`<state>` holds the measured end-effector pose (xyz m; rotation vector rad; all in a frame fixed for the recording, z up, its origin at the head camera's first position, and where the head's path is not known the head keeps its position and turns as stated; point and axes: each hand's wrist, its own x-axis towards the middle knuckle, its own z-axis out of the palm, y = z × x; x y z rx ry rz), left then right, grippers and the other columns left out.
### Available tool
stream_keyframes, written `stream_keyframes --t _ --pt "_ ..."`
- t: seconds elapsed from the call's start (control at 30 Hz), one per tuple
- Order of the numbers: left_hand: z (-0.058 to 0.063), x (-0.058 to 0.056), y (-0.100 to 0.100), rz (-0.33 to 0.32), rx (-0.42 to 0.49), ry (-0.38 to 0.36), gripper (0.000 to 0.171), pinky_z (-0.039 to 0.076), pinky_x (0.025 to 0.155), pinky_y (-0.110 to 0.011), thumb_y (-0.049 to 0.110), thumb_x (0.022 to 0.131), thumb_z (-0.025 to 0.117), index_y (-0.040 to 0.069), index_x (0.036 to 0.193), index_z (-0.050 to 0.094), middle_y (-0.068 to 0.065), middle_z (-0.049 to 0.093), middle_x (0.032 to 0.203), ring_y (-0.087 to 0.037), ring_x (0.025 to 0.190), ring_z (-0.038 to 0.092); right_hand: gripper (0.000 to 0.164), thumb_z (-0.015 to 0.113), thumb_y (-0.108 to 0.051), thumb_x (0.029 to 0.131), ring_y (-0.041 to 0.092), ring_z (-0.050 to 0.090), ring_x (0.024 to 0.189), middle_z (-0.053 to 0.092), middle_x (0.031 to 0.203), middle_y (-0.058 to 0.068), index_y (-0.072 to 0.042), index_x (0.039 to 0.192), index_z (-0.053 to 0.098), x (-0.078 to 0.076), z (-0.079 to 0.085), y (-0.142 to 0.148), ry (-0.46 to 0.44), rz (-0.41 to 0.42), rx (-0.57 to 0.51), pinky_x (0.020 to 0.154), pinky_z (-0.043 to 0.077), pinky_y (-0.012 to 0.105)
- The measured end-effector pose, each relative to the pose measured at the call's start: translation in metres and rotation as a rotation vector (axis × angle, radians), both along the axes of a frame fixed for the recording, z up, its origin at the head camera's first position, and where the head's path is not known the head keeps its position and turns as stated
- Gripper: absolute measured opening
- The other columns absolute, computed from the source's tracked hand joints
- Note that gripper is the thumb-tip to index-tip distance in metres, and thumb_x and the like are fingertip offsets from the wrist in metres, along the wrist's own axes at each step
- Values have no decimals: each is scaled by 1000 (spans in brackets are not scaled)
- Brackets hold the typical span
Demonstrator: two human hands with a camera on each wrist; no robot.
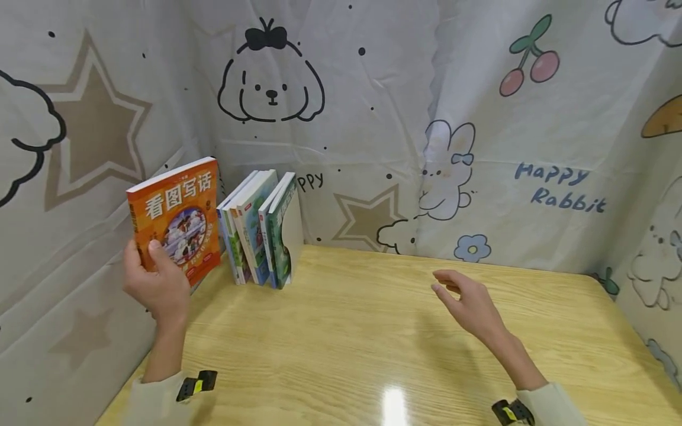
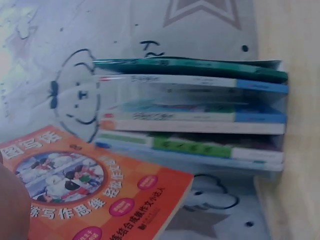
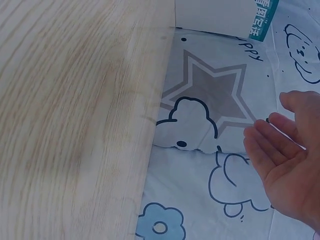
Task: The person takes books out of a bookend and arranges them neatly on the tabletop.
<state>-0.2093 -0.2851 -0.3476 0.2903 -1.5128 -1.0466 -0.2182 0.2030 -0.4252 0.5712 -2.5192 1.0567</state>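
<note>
My left hand (image 1: pixel 162 281) grips an orange book (image 1: pixel 205 248) by its lower spine side, thumb across the front cover. The book is raised and upright, just left of a row of books (image 1: pixel 247 225) standing in a white holder (image 1: pixel 292 231). In the left wrist view, the orange book (image 2: pixel 145 200) overlaps the lower left end of the row, whose spines (image 2: pixel 200 122) face the camera. Over the right part of the table, my right hand (image 1: pixel 469 302) hovers with loosely bent fingers and holds nothing. The right wrist view shows its palm (image 3: pixel 295 170) and relaxed fingers.
The wooden table (image 1: pixel 341 331) runs up to a patterned cloth (image 1: pixel 341 130) at the back, with cloth also along the left and right sides. The white book holder stands near the back left corner. Each wrist wears a black strap (image 1: pixel 197 386).
</note>
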Motion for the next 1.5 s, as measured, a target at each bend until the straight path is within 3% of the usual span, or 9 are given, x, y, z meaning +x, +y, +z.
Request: stream_keyframes --t 0.1,0.3,0.47,0.6,0.77,0.93,1.17,1.5 --pt "8 10 -4 2 17 42 29 50 82 -21 20 100 56 11 125 68 1 69 109 -10 95 61 29 65 -14 99 35 66 106 67 121 18 1 124 65 1 0 -1 -1 0 -6 90 54 50" --pt "20 24 2 -72 17 87 28 50 73 -18 11 97 56 5 120 71 7 67 98 -11 83 60 27 66 -11 98 34 67 104 68 119 17 1 122 66 1 0 -1 12 -7 -14 88 55 49" --pt "27 31 17 -172 -38 84 26 51 71 -15 8 98 59 3 120 71 1 70 99 -10 80 63 28 67 -11 97 33 67 104 68 119 16 1 122 66 0 2 -4 31 14 -14 88 55 46" --pt "29 32 32 -292 -38 85 26 53 72 -15 4 98 61 0 122 69 -2 71 102 -11 82 65 29 66 -12 98 33 67 105 68 120 16 1 123 66 1 5 -8 32 30 -29 89 55 46" --pt "25 31 51 -489 7 74 28 54 72 -17 3 99 60 -2 125 66 -4 71 102 -15 82 65 30 68 -14 97 32 67 106 68 120 16 -1 124 66 0 7 -15 0 55 -75 88 55 45" --pt "18 28 72 -639 17 19 30 54 72 -17 3 100 60 -5 129 63 -4 70 103 -15 82 64 34 69 -17 97 30 67 107 68 120 16 -2 127 65 0 14 -26 -53 99 -147 89 56 41" --pt "4 23 100 -760 -74 -22 30 52 68 -17 -1 100 57 -10 129 60 0 69 100 -11 77 60 40 71 -15 95 29 64 114 65 125 16 0 131 61 -1 28 -52 -144 206 -269 95 52 36" --pt "-10 21 130 -913 -38 -132 31 49 65 -19 0 101 56 -9 130 60 1 69 99 -12 77 57 53 71 -13 94 32 55 126 57 136 17 -1 142 51 -6 37 -82 -243 346 -373 103 47 41"
